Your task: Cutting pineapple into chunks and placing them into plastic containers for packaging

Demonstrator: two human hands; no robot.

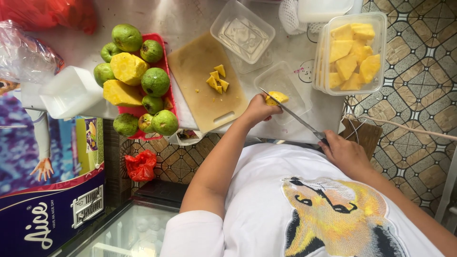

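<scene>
1. The left hand (259, 109) holds a yellow pineapple piece (277, 98), its fingers pinching the fruit just above an empty clear tub (297, 102).
2. The right hand (345, 154) has its fingers closed round the dark handle of a long knife (290, 114), whose blade slants up to touch the pineapple piece.
3. Left of the hands, a tan cutting board (200, 71) lies on the worktop (190, 19) with a few small pineapple chunks (217, 78) on it.
4. A red tray (166, 57) just beside the board carries green guavas (155, 82) and two peeled pineapples (127, 67).
5. A clear container (378, 52) at the far right is packed with pineapple wedges (352, 54).
6. Another empty clear tub (243, 32) sits beyond the board.
</scene>
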